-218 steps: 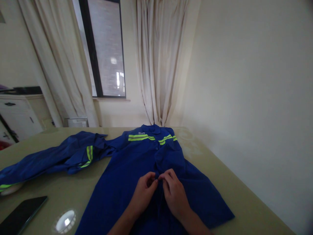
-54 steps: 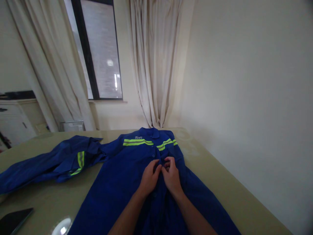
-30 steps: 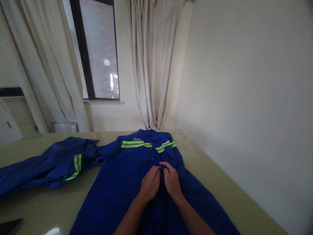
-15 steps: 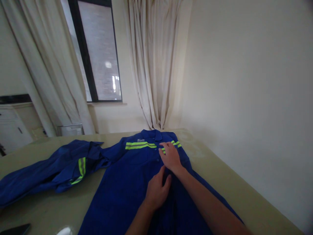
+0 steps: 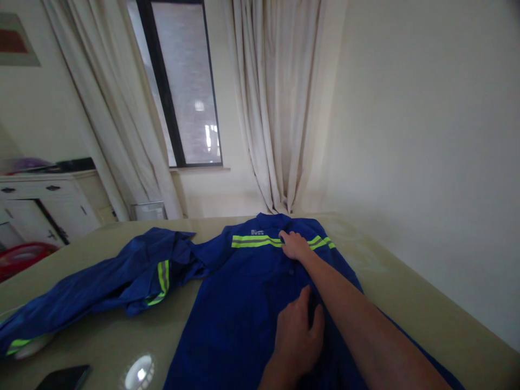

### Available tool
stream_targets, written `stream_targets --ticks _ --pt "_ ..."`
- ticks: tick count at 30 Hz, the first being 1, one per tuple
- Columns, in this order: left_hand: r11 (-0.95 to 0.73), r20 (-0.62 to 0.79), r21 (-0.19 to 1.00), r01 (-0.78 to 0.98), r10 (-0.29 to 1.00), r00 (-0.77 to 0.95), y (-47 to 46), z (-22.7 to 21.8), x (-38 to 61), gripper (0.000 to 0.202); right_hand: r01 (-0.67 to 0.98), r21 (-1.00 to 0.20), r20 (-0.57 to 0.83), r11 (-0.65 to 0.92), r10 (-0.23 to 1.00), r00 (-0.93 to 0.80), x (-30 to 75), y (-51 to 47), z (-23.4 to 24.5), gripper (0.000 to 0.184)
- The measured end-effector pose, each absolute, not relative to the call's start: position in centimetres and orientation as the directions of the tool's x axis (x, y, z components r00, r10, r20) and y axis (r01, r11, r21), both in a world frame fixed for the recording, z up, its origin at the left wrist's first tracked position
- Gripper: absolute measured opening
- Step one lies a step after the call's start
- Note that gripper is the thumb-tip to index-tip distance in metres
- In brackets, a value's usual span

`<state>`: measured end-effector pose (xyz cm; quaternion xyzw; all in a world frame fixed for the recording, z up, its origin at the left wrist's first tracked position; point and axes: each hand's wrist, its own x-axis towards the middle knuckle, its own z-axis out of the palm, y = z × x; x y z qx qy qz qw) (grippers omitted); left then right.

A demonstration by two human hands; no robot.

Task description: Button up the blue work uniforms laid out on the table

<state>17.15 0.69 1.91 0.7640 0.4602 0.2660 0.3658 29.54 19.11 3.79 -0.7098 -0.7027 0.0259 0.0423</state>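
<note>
A long-sleeved blue work jacket [image 5: 239, 303] with yellow-green and grey reflective stripes lies front up on the table, its collar at the far end. My right hand [image 5: 296, 246] rests on the chest stripe by the button front, just below the collar; its fingers are bent but look apart. Nearer to me, my left hand [image 5: 299, 330] is over the lower front of the jacket, with thumb and forefinger apart and nothing visible between them. One jacket sleeve [image 5: 109, 279] stretches out to the left in folds.
The shiny table [image 5: 101, 352] carries a dark flat object [image 5: 65, 377] at the near left. A wall [image 5: 426, 162] runs along the right. Curtains [image 5: 272, 108] and a window [image 5: 189, 81] are behind. A white cabinet [image 5: 69, 197] and a red basin-like thing [image 5: 26, 259] stand left.
My right hand has moved up the jacket front, from below the stripe onto it near the collar. My left hand has come a little nearer to me. The view has turned left.
</note>
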Motion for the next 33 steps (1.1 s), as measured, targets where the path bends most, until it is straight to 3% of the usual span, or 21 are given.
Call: stream_targets --ticks 4,8,13,20,26,29,33 --pt "-0.309 0.074 0.810 0.497 0.897 0.436 0.6 2.1 17.2 0.051 0.998 -0.070 -0.050 0.005 0.999 -0.008 29.6 20.0 5.1 0.024" --pt "-0.308 0.073 0.799 0.516 0.902 0.425 0.6 2.0 17.2 0.053 0.999 -0.039 -0.126 0.038 0.991 -0.043 29.3 20.3 6.1 0.035" --pt "-0.320 0.087 0.801 0.506 0.898 0.431 0.6 2.0 17.3 0.051 0.997 -0.066 -0.128 0.028 0.991 -0.037 29.0 19.9 6.5 0.035" --pt "-0.288 0.075 0.813 0.506 0.914 0.399 0.6 1.6 17.5 0.053 0.937 -0.347 0.077 -0.042 0.994 0.074 30.4 22.6 8.7 0.031" --pt "-0.188 0.108 0.919 0.347 0.965 0.238 1.2 0.6 17.6 0.050 0.732 -0.673 0.222 0.105 0.973 0.065 29.5 24.2 9.3 0.068" --pt "-0.187 0.140 0.943 0.277 0.974 0.179 1.5 0.3 17.6 0.052 0.626 -0.756 0.292 0.191 0.955 0.061 29.0 22.4 9.5 0.053" --pt "-0.224 0.189 0.950 0.219 0.967 0.172 2.2 -0.2 17.3 0.049 0.599 -0.761 0.364 0.248 0.928 0.079 29.4 14.2 8.3 0.032"
